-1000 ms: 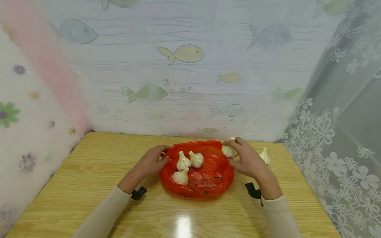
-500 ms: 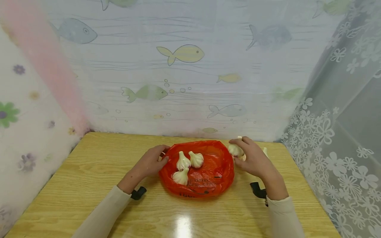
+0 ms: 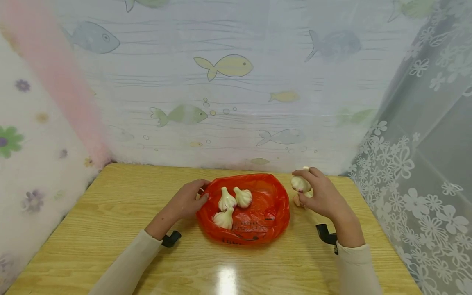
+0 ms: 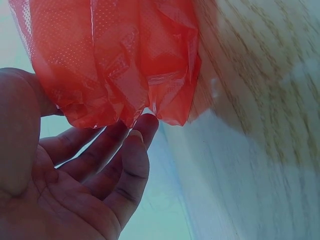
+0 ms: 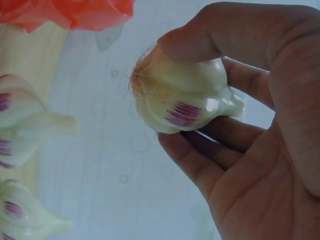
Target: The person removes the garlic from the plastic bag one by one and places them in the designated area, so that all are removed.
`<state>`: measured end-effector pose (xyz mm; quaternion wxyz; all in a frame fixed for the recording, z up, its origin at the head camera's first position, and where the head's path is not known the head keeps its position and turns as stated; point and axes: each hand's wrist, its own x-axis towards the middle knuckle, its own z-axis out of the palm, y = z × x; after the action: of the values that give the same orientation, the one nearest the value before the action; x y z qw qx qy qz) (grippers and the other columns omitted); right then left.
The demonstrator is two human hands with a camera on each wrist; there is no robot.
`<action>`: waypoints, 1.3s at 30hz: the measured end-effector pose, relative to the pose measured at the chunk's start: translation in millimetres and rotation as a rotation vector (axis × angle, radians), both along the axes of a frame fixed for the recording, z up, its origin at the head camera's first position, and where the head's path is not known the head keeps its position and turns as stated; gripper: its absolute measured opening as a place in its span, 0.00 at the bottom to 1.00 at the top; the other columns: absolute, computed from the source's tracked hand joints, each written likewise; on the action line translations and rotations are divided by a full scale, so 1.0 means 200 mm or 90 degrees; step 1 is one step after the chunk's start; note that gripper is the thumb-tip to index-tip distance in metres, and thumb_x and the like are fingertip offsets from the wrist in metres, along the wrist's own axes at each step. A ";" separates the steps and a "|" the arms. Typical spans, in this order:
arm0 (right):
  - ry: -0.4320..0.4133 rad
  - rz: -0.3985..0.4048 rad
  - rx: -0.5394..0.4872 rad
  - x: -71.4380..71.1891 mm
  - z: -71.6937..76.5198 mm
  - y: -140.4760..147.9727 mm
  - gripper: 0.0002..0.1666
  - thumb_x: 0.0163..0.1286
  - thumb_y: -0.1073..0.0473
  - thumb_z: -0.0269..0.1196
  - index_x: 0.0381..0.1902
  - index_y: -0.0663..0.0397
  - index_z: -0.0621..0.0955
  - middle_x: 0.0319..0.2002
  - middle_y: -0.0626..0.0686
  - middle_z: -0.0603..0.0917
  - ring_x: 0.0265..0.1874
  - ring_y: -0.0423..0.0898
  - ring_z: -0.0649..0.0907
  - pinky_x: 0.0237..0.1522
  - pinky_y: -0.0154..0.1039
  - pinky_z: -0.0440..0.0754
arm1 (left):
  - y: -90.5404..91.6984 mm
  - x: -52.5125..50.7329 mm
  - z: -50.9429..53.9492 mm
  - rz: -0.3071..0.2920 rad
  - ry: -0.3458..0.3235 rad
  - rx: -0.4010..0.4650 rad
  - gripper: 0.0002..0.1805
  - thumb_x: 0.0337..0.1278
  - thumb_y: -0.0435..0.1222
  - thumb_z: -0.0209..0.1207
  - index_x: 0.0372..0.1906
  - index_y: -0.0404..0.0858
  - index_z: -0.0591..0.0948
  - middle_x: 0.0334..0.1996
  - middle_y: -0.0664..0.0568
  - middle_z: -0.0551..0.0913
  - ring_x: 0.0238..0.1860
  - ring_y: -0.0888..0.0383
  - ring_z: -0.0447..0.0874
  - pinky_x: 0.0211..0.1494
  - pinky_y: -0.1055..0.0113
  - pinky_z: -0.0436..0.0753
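Observation:
Three garlic bulbs lie in the red plastic bag (image 3: 258, 209), whose mouth stands wide on the table; one bulb (image 3: 223, 219) is nearest the front. At the bag's left rim my left hand (image 3: 189, 200) holds the edge, fingers bent near the gathered plastic (image 4: 115, 65) in the left wrist view. My right hand (image 3: 324, 196) grips another garlic bulb (image 5: 182, 95) between thumb and fingers, its root end showing. That hand is right of the bag, apart from it and raised above the table. Beneath it, a further bulb (image 3: 297, 200) is mostly hidden.
Two garlic bulbs stand on the table at the left of the right wrist view, a larger one (image 5: 22, 122) and a lower one (image 5: 27, 212). The wooden table (image 3: 110, 205) backs onto a fish-patterned curtain (image 3: 236, 123). A flowered sheet (image 3: 424, 205) hangs at the right.
My right hand has moved right, away from the bag's right rim, with the garlic bulb still in its grip. The left hand, the bag and the three bulbs in it have stayed put.

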<state>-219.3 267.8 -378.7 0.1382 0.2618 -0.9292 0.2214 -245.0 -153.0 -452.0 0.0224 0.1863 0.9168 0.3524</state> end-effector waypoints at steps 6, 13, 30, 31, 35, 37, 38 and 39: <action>0.010 -0.003 -0.002 -0.01 0.00 0.03 0.32 0.60 0.71 0.72 0.64 0.57 0.81 0.52 0.60 0.80 0.43 0.57 0.82 0.45 0.58 0.83 | 0.00 0.00 0.00 0.001 -0.003 -0.005 0.23 0.76 0.36 0.60 0.70 0.35 0.77 0.60 0.46 0.84 0.56 0.49 0.84 0.55 0.55 0.89; 0.014 -0.019 0.004 -0.02 -0.01 0.08 0.33 0.60 0.71 0.72 0.64 0.57 0.80 0.52 0.61 0.80 0.43 0.59 0.82 0.45 0.58 0.83 | 0.00 0.00 0.00 0.004 -0.007 -0.004 0.23 0.76 0.36 0.60 0.70 0.35 0.77 0.60 0.46 0.84 0.56 0.48 0.84 0.55 0.55 0.89; -0.003 -0.067 0.008 0.01 -0.01 0.19 0.33 0.62 0.72 0.70 0.67 0.59 0.79 0.56 0.65 0.79 0.42 0.60 0.80 0.41 0.57 0.80 | 0.00 0.00 0.00 0.007 -0.008 -0.007 0.23 0.75 0.36 0.61 0.70 0.36 0.77 0.60 0.46 0.84 0.56 0.49 0.84 0.56 0.55 0.89; 0.001 -0.068 0.008 0.01 -0.01 0.19 0.33 0.62 0.72 0.70 0.67 0.59 0.79 0.56 0.65 0.79 0.41 0.60 0.80 0.40 0.56 0.79 | 0.00 0.00 0.00 0.006 -0.008 -0.007 0.23 0.75 0.36 0.60 0.70 0.36 0.77 0.60 0.46 0.84 0.57 0.48 0.84 0.56 0.55 0.89; 0.002 -0.081 0.010 0.01 -0.01 0.22 0.34 0.63 0.71 0.70 0.67 0.60 0.78 0.57 0.66 0.78 0.39 0.59 0.80 0.37 0.56 0.78 | 0.00 0.00 0.00 0.003 -0.006 -0.005 0.23 0.75 0.36 0.60 0.70 0.36 0.77 0.60 0.46 0.84 0.57 0.48 0.84 0.56 0.55 0.89; -0.002 -0.089 0.008 0.01 -0.01 0.24 0.34 0.63 0.70 0.70 0.68 0.60 0.77 0.57 0.67 0.77 0.39 0.60 0.80 0.37 0.57 0.78 | 0.00 0.00 0.00 0.002 -0.006 -0.004 0.23 0.75 0.36 0.60 0.70 0.35 0.77 0.60 0.46 0.84 0.57 0.48 0.84 0.56 0.54 0.89; -0.002 -0.092 0.007 0.01 -0.01 0.25 0.34 0.64 0.70 0.70 0.68 0.60 0.77 0.57 0.67 0.77 0.40 0.62 0.80 0.37 0.58 0.78 | 0.00 0.00 0.00 0.003 -0.006 -0.004 0.23 0.75 0.36 0.61 0.70 0.35 0.77 0.60 0.46 0.84 0.57 0.48 0.84 0.56 0.54 0.89; -0.001 -0.096 0.006 0.02 -0.01 0.26 0.34 0.64 0.71 0.70 0.68 0.60 0.77 0.57 0.68 0.77 0.42 0.63 0.81 0.38 0.59 0.78 | 0.00 0.00 0.00 0.004 -0.007 -0.004 0.23 0.75 0.36 0.61 0.70 0.35 0.77 0.60 0.46 0.84 0.57 0.48 0.84 0.56 0.54 0.89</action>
<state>-216.2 319.3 -380.2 0.1528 0.1912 -0.9474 0.2064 -244.5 -153.2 -451.2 0.0266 0.1817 0.9183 0.3507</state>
